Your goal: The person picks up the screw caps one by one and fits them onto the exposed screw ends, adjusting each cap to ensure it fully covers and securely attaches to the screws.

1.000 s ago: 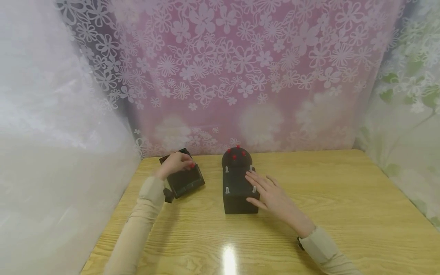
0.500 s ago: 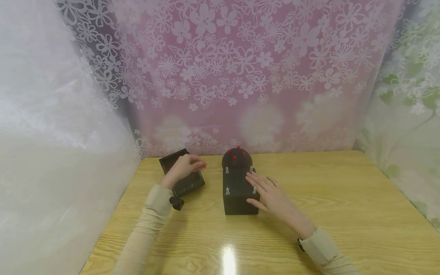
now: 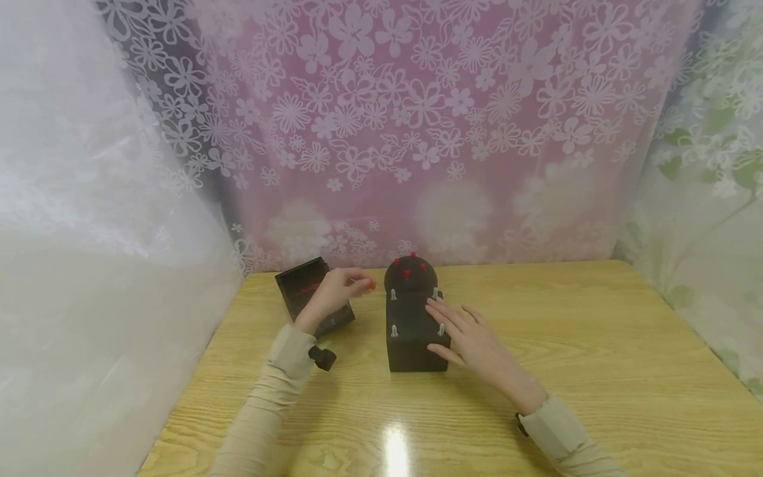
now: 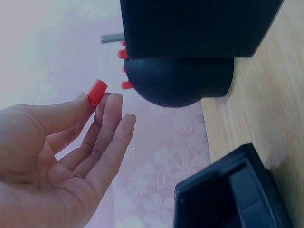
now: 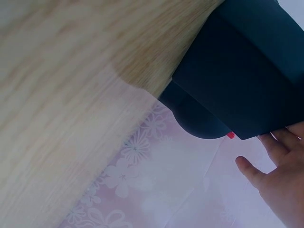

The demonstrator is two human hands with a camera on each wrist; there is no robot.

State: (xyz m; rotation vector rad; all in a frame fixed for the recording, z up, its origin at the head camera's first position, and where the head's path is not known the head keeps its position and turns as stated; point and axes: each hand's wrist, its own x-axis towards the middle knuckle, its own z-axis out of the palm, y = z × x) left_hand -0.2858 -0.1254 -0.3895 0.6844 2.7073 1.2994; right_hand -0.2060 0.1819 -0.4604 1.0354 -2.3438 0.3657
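My left hand [image 3: 335, 291] pinches a small red cylindrical cap [image 4: 98, 91] between thumb and fingertips. It is above the table, between the black tray [image 3: 290, 281] and the black block [image 3: 411, 358]. Threaded metal studs [image 3: 394, 330] stand upright on top of the block, one near each corner. Behind the block is a rounded black piece [image 3: 396, 281] with several red pegs [image 3: 406, 273]. My right hand [image 3: 479, 348] rests with extended fingers on the block's right side and top edge, beside the right-hand studs. Nothing is held in it.
The tilted tray on the left has several red pieces [image 3: 310, 289] in it, partly covered by my left hand. A flowered curtain [image 3: 417, 132] hangs behind the wooden table [image 3: 572, 331]. A plastic sheet [image 3: 89, 265] hangs on the left side.
My left hand has come up from the tray and moved right towards the block, carrying the red cap. More of the tray's inside shows. My right hand has stayed on the block.
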